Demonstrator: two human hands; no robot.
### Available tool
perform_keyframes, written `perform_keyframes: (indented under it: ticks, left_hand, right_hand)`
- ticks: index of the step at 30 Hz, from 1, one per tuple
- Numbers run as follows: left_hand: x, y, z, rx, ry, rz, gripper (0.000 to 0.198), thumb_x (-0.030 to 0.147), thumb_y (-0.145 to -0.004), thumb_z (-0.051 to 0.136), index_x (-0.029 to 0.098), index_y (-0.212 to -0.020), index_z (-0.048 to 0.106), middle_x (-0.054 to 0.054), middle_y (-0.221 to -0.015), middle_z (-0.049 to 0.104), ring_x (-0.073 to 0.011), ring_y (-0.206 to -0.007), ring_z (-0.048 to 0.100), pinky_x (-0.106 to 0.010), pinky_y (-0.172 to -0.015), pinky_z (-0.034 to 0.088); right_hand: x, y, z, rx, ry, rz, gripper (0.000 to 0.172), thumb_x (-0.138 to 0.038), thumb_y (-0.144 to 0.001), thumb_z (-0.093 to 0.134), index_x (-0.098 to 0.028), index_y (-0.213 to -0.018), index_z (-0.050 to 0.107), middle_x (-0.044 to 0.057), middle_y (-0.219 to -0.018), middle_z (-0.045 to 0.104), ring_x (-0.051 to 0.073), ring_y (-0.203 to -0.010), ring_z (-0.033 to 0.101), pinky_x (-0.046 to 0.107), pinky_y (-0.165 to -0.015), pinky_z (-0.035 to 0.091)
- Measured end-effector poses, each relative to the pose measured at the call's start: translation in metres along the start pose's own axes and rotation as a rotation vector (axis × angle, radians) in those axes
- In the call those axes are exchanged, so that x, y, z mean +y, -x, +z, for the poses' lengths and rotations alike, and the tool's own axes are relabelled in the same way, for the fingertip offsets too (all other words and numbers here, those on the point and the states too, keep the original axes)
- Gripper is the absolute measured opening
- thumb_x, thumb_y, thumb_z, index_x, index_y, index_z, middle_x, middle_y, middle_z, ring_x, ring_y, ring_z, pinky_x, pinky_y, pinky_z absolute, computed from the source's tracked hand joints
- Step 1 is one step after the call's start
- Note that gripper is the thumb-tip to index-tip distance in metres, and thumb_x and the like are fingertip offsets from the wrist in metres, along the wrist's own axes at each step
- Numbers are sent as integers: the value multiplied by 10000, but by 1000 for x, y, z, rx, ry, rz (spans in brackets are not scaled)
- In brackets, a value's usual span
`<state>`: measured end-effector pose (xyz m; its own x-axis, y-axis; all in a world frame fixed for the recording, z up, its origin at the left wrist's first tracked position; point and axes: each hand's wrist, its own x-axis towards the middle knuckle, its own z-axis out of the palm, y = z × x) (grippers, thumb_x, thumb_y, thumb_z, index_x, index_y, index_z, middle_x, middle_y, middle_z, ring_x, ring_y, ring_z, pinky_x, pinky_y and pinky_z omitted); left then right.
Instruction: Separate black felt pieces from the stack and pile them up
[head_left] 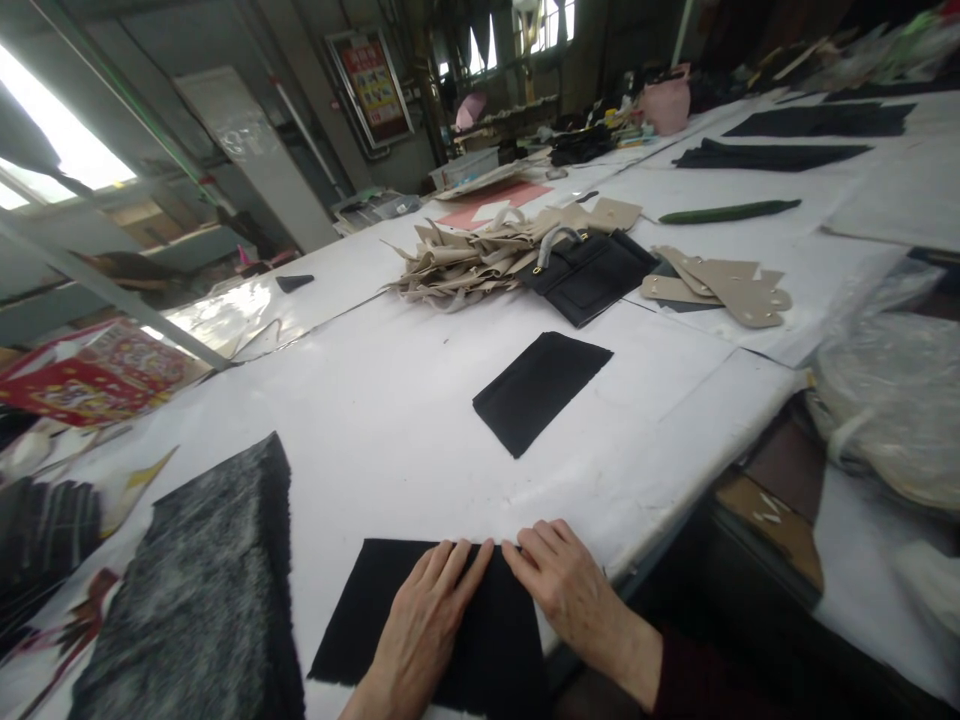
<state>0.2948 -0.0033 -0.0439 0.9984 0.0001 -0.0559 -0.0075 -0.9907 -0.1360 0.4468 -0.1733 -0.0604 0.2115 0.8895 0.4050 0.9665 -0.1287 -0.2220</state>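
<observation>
A flat rectangle of black fabric point(341, 610) lies at the near edge of the white table, directly below me. My left hand point(431, 610) rests palm down on it, fingers stretched toward its far edge. At that edge's right corner is my right hand point(566, 590), its fingers slightly bent and touching the cloth, thumb close to the left thumb. Both hands press from above; the undersides of their fingers are hidden. Farther up the table sits a smaller black fabric piece point(544, 390), apart from both hands.
To the left stands a thick stack of grey-black fabric point(202, 590). Farther back are a heap of beige bag pieces point(465, 260), a black handbag point(589, 275), beige cut parts point(727, 285) and a cucumber point(730, 212). A plastic-wrapped bundle point(892, 400) is beyond the table's right edge.
</observation>
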Motion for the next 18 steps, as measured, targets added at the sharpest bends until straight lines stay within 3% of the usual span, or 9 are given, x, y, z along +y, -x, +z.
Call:
perform_keyframes:
  ticks: [7,18]
  left_hand:
    - [0,0,-3,-33,-5,-2,821,-44,-809,408,274,-1541,214,-60,-1384,506,-218,-1237,472,-363,-1084,359]
    - [3,-4,-7,-63,-22,-1,827,2,-849,441,328,-1548,144,-63,-1380,476,-236,-1221,456,-389,-1081,332]
  right_hand:
    - [1,2,0,-8,-20,35,253,-97,-937,472,-117,-1148,610,62,-886,528,220,-813,442,382,-751,353]
    - [1,11,-3,-64,-21,83,353,-95,-921,474,-116,-1262,563,88,-986,570,240,-888,481,413,-822,393]
